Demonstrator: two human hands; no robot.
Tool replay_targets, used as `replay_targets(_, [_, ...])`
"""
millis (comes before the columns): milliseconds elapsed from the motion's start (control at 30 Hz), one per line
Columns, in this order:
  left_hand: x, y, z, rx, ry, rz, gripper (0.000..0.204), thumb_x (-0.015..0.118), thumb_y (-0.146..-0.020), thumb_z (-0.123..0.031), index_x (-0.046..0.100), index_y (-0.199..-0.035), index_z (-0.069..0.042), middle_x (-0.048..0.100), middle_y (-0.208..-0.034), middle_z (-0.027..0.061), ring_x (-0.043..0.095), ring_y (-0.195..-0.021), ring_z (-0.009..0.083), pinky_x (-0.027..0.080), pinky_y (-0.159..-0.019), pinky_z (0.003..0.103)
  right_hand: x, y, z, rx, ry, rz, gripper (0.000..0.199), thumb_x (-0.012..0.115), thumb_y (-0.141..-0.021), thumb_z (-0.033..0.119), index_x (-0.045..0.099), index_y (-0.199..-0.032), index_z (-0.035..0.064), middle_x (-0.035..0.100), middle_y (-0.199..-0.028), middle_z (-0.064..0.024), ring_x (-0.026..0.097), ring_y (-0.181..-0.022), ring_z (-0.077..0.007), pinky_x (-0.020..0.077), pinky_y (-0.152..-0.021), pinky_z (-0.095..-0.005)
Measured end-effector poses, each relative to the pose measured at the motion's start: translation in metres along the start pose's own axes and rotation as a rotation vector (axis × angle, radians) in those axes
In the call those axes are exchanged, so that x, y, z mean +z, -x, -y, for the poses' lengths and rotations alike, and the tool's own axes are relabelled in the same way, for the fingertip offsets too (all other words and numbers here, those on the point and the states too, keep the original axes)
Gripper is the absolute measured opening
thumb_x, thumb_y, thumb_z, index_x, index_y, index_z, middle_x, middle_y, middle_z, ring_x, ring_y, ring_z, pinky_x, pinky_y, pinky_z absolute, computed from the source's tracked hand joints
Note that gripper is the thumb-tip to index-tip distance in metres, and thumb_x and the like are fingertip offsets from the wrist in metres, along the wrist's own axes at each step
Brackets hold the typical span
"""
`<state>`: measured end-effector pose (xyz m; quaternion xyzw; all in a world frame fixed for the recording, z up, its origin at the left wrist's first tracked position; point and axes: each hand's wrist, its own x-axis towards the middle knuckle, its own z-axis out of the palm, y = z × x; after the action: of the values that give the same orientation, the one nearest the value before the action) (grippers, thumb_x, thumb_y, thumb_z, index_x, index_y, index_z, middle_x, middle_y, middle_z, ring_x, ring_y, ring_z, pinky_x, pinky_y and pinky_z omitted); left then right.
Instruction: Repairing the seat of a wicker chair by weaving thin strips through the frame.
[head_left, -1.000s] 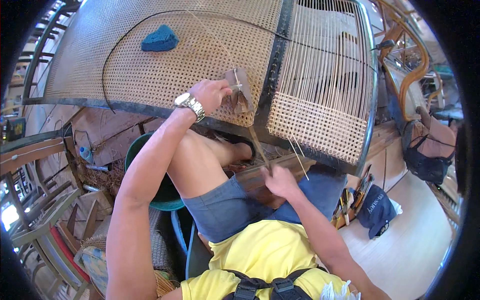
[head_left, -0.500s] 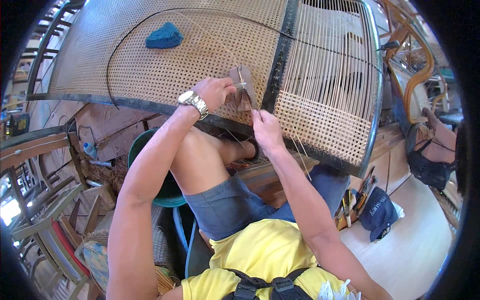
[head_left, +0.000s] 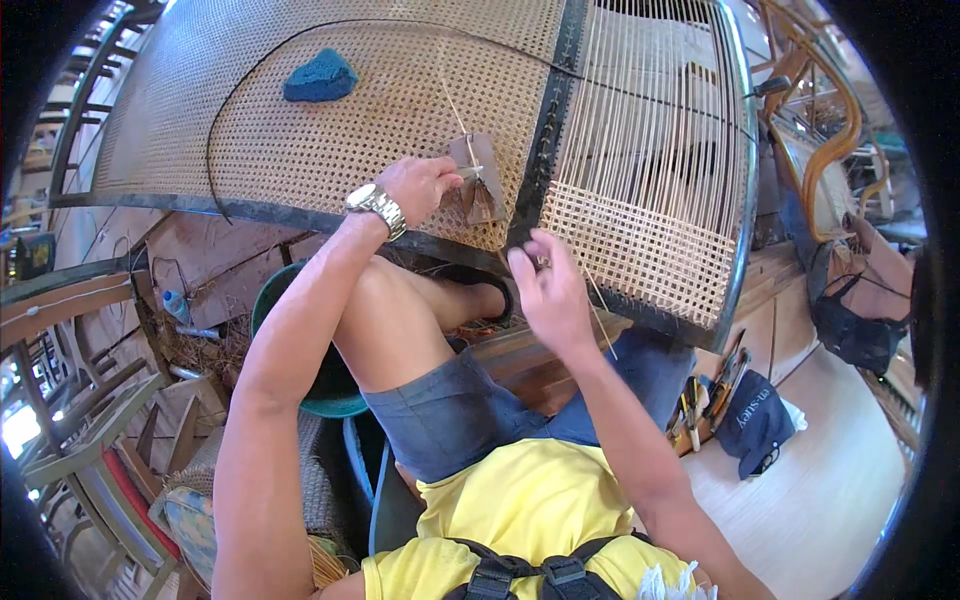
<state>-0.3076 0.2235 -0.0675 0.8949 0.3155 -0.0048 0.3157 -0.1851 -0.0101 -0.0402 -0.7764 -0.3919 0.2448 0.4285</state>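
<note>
A large woven cane panel (head_left: 330, 140) in a dark frame (head_left: 545, 130) leans over my knees. My left hand (head_left: 415, 188), with a metal watch on its wrist, rests on the weave and grips a small brown tool (head_left: 478, 188) beside the frame's middle bar. My right hand (head_left: 545, 295) is just below the panel's lower edge, fingers pinched on a thin cane strand (head_left: 603, 325) that runs down past my wrist. Right of the bar, the lower part is an open grid weave (head_left: 640, 240) and the upper part has only upright strands (head_left: 650, 100).
A blue sponge (head_left: 318, 78) lies on the weave at the upper left. A green bucket (head_left: 330, 385) stands under my left leg. Hand tools (head_left: 700, 400) and a dark blue cap (head_left: 755, 425) lie on the floor at right, near a black bag (head_left: 850, 320). Wooden chairs (head_left: 80, 420) crowd the left.
My right hand rose from my lap to the panel's lower edge, then drew back a little with the strand pinched. My left hand stayed on the weave with the tool.
</note>
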Motion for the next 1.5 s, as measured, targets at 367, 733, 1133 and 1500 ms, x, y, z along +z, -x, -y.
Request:
replay_targets(367, [0.007, -0.003, -0.001, 0.023, 0.023, -0.021, 0.026, 0.058, -0.095, -0.035, 0.064, -0.097, -0.01, 0.067, -0.081, 0.0186, 0.064, -0.079, 0.0402, 0.049, -0.069, 0.051, 0.044, -0.026, -0.047, 0.356, -0.088, 0.18, 0.036, 0.058, -0.097, 0.033, 0.06, -0.082, 0.0004, 0.063, -0.075, -0.0136, 0.058, -0.066, -0.0217, 0.0438, -0.061, -0.0356])
replay_targets(733, [0.002, 0.0, 0.004, 0.032, -0.001, -0.038, 0.025, 0.057, -0.096, -0.034, 0.065, -0.097, -0.01, 0.067, -0.08, 0.019, 0.064, -0.078, 0.0405, 0.049, -0.07, 0.05, -0.048, 0.071, -0.026, 0.109, 0.21, 0.327, 0.038, 0.062, -0.094, 0.031, 0.061, -0.11, -0.0036, 0.067, -0.103, -0.0215, 0.066, -0.079, -0.034, 0.0519, -0.078, -0.0404])
replay_targets(1133, [0.005, -0.007, 0.0, 0.025, 0.01, -0.005, 0.025, 0.057, -0.096, -0.032, 0.064, -0.093, -0.008, 0.066, -0.078, 0.02, 0.064, -0.077, 0.0407, 0.049, -0.068, 0.05, 0.039, -0.037, -0.042, 0.475, -0.39, 0.181, 0.034, 0.057, -0.1, 0.033, 0.06, -0.082, 0.0049, 0.055, -0.068, -0.002, 0.044, -0.054, -0.0064, 0.0372, -0.05, -0.0228])
replay_targets(1500, [0.002, -0.002, 0.013, -0.018, 0.034, 0.022, 0.023, 0.057, -0.095, -0.032, 0.067, -0.097, -0.011, 0.067, -0.079, 0.0175, 0.065, -0.076, 0.0376, 0.05, -0.068, 0.048, -0.103, 0.136, -0.034, 0.929, -0.255, 0.398, 0.032, 0.055, -0.098, 0.028, 0.06, -0.076, 0.0055, 0.049, -0.061, 0.0015, 0.043, -0.057, -0.0078, 0.0362, -0.052, -0.0274])
